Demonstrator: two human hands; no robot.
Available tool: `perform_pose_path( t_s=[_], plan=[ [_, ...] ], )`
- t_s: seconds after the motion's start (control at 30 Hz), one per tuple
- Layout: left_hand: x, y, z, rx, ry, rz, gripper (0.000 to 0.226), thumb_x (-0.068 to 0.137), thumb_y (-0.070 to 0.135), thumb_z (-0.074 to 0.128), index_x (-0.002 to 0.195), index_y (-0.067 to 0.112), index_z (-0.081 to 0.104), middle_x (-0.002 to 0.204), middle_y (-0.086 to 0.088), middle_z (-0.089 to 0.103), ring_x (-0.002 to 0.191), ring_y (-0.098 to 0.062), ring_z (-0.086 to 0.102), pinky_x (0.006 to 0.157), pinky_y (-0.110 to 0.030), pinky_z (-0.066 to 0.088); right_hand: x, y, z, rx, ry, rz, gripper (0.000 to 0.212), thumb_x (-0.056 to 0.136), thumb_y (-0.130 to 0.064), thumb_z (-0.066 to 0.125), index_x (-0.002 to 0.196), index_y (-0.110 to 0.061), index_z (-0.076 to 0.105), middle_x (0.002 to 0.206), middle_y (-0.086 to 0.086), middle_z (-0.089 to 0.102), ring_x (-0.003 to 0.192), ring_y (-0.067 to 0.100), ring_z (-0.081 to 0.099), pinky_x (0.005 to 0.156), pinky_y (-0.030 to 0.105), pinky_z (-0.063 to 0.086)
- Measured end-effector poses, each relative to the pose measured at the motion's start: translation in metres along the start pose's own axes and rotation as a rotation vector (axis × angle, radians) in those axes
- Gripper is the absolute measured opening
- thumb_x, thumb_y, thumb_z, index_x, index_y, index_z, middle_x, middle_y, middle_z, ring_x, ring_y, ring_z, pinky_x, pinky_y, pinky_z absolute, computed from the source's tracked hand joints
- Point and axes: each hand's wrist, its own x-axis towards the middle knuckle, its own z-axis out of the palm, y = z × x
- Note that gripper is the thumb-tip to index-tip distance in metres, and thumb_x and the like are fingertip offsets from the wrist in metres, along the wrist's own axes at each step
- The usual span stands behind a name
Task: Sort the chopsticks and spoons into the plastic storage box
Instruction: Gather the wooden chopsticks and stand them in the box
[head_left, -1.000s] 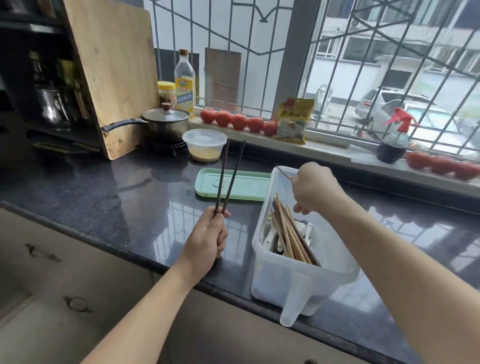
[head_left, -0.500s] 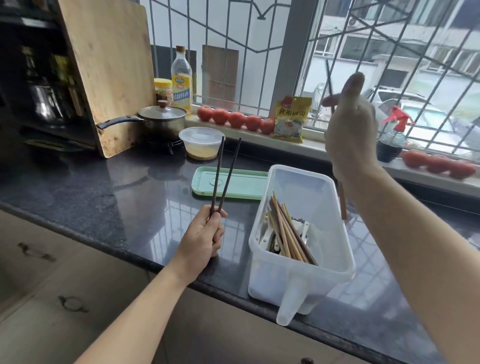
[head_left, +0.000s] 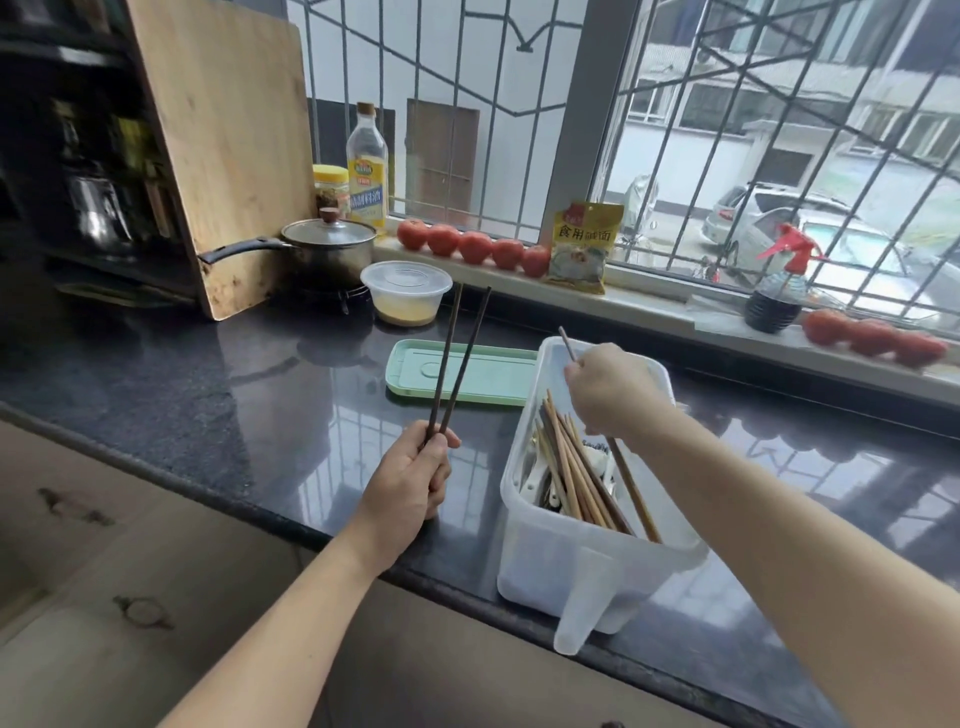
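Note:
A clear plastic storage box (head_left: 592, 566) stands on the dark counter near its front edge. Inside it lie several wooden chopsticks (head_left: 574, 470) and white spoons (head_left: 535, 480). My left hand (head_left: 408, 480) grips two dark chopsticks (head_left: 457, 358) by their lower ends, left of the box, with the tips splayed upward. Over the box, my right hand (head_left: 610, 387) holds one dark chopstick (head_left: 631, 486) slanted down into the box along its right wall.
The box's green lid (head_left: 493, 374) lies flat behind my left hand. A lidded round plastic container (head_left: 406, 292), a pot (head_left: 327, 252) and a leaning cutting board (head_left: 228, 150) stand at the back left. Tomatoes (head_left: 472, 244), a packet and a spray bottle (head_left: 776, 288) line the windowsill.
My right hand, raised high with one chopstick half a second ago, has come down over the box, and the chopstick's lower end now sits inside. My left hand has stayed put.

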Motion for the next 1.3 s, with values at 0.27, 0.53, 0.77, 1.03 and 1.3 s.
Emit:
perform_pose_path(
  t_s=[0.27,0.53,0.77,1.03,1.3],
  plan=[
    [0.0,-0.001,-0.002,0.012,-0.016,0.022,0.017,0.111,0.015,0.04,0.106,0.007,0.055,0.068,-0.004,0.037,0.053,-0.014,0.029,0.047,-0.026,0.022,-0.003,0.006,0.005,-0.166,0.064,-0.119,0.034,0.093,-0.006,0.053,0.123,-0.011,0.067,0.126,0.008,0.062,0.116,0.027,0.058,0.096,0.036,0.049],
    [-0.003,0.001,0.001,0.073,-0.092,0.117,0.022,0.103,0.038,0.05,0.107,0.022,0.065,0.064,-0.004,0.048,0.055,-0.016,0.038,0.051,-0.023,0.035,-0.024,-0.023,0.005,0.328,-0.114,-0.507,0.028,0.1,-0.029,0.06,0.126,-0.024,0.068,0.108,-0.012,0.069,0.097,0.002,0.061,0.081,0.015,0.047],
    [-0.004,-0.003,0.003,0.164,-0.129,0.111,0.026,0.102,0.041,0.05,0.114,0.026,0.067,0.068,-0.001,0.056,0.058,-0.016,0.047,0.057,-0.026,0.043,-0.023,-0.021,0.001,0.654,0.086,-0.437,0.015,0.101,-0.018,0.057,0.09,-0.014,0.066,0.085,0.0,0.072,0.075,0.007,0.065,0.069,0.022,0.052],
    [-0.002,-0.003,-0.002,0.094,-0.032,0.088,0.033,0.102,0.046,0.045,0.115,0.026,0.068,0.063,0.001,0.034,0.052,-0.013,0.027,0.047,-0.03,0.022,-0.004,0.001,-0.068,0.41,0.562,-0.232,0.022,0.105,-0.03,0.048,0.094,-0.016,0.062,0.076,0.005,0.067,0.068,0.024,0.065,0.06,0.035,0.055],
    [-0.002,0.0,0.0,0.06,0.007,0.038,0.028,0.112,0.016,0.037,0.123,0.019,0.062,0.066,-0.001,0.038,0.052,-0.013,0.03,0.047,-0.024,0.025,0.004,0.012,0.015,-0.257,-0.093,-0.057,0.028,0.1,-0.024,0.051,0.079,-0.008,0.062,0.072,0.007,0.063,0.069,0.025,0.067,0.07,0.039,0.061]
  ],
)
